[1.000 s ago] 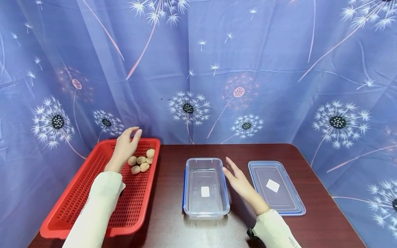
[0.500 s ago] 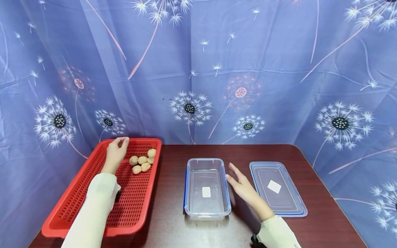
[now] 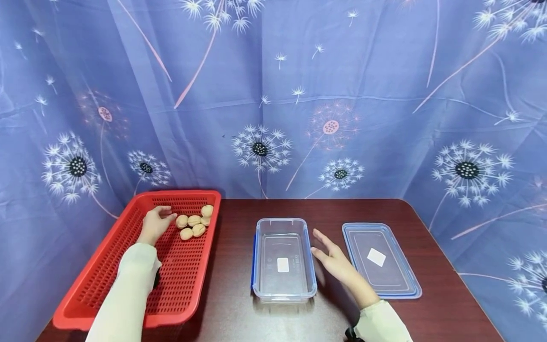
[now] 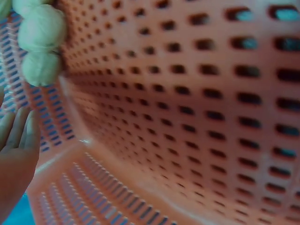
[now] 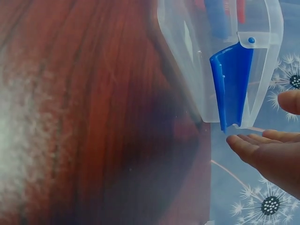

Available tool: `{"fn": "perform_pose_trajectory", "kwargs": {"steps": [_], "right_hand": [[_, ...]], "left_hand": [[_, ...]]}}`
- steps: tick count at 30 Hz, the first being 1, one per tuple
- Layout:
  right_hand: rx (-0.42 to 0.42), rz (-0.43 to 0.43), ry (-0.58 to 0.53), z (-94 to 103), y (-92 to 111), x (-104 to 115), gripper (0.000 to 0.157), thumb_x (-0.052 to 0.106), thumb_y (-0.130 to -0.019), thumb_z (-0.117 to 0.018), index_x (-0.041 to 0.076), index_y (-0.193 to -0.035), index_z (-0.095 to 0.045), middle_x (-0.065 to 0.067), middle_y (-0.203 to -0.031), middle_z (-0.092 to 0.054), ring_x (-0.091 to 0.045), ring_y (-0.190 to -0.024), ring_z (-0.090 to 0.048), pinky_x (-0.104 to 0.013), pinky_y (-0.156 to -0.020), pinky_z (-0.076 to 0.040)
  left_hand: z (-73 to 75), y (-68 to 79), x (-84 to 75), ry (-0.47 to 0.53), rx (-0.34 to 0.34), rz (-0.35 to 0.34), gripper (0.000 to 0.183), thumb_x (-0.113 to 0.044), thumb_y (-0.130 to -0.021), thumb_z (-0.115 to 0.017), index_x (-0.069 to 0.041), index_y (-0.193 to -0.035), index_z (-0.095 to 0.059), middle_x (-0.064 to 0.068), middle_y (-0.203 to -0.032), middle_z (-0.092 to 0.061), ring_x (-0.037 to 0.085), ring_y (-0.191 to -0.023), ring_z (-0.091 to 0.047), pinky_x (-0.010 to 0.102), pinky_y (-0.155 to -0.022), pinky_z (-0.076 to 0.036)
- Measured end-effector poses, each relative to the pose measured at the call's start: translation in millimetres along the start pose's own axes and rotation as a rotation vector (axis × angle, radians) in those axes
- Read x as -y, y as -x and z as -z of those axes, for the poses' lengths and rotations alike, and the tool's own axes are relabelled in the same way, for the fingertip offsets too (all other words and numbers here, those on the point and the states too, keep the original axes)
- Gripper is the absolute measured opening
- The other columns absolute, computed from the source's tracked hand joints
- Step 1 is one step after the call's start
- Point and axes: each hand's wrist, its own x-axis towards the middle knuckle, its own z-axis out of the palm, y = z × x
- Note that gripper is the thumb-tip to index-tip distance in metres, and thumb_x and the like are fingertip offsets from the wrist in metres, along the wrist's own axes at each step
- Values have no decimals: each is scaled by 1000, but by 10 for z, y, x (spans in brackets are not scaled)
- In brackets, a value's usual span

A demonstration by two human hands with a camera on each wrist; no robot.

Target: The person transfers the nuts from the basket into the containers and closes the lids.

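Observation:
Several walnuts (image 3: 194, 220) lie clustered at the far right end of a red perforated basket (image 3: 205, 270). My left hand (image 3: 155, 225) is down in the basket just left of them, thumb and fingers apart and nothing between them. In the left wrist view its fingers (image 4: 31, 129) look extended, below some walnuts (image 4: 41, 28). A clear plastic food container (image 3: 284, 285) stands lidless in the middle of the table. Beside its right wall hovers my right hand (image 3: 339, 266), fingers loosely extended and holding nothing. The right wrist view shows the container's blue side latch (image 5: 232, 86) hanging down near the fingertips.
A clear lid (image 3: 380, 280) with a blue seal and a white label lies flat on the dark wooden table (image 3: 453, 308), right of my right hand. A blue dandelion-print curtain (image 3: 384, 118) hangs behind the table.
My left hand first drew back left from above the basket's far end with fingertips together, then lowered toward the walnuts and spread its fingers. My right hand shifted slightly nearer me.

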Motion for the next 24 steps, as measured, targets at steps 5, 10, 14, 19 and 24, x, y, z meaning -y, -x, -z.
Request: {"fn": "perform_pose_trajectory", "kwargs": {"steps": [5, 10, 14, 19, 24], "right_hand": [[25, -12, -38, -47, 16, -14, 56, 1, -97, -50, -10, -146, -26, -29, -149, -29, -40, -138, -29, -49, -111, -25], [27, -45, -40, -85, 35, -22, 56, 0, -97, -50, -9, -147, -26, -27, -150, -29, -39, -139, -28, -49, -111, -26], [22, -59, -44, -97, 60, -27, 55, 0, -96, -49, -8, -147, -28, -27, -149, -32, -39, -138, -29, -50, -110, -27], [27, -51, -57, -116, 86, -50, 53, -1, -96, -49, -8, -145, -31, -28, -146, -37, -38, -137, -32, -50, -109, -29], [16, -53, -65, -129, 112, -50, 52, -1, -96, -49, -8, -145, -33, -28, -146, -38, -38, -137, -32, -50, -110, -29]], "left_hand": [[12, 2, 122, -48, 68, 49, 47, -12, -93, -61, 15, -129, -47, 35, -122, -55, 46, -109, -55, 51, -88, -47], [7, 6, 146, -109, 141, 56, 50, -16, -92, -63, 17, -126, -48, 36, -117, -56, 48, -104, -55, 51, -83, -49], [-13, 5, 150, -140, 152, 27, 50, -16, -91, -64, 19, -123, -49, 37, -115, -57, 48, -100, -57, 50, -81, -49], [-26, -4, 142, -124, 181, 18, 51, -14, -90, -63, 19, -125, -47, 38, -116, -55, 47, -100, -58, 49, -80, -51], [-48, -22, 132, -110, 211, 4, 51, -13, -89, -64, 19, -125, -47, 37, -116, -55, 45, -98, -59, 47, -77, -51]]}}
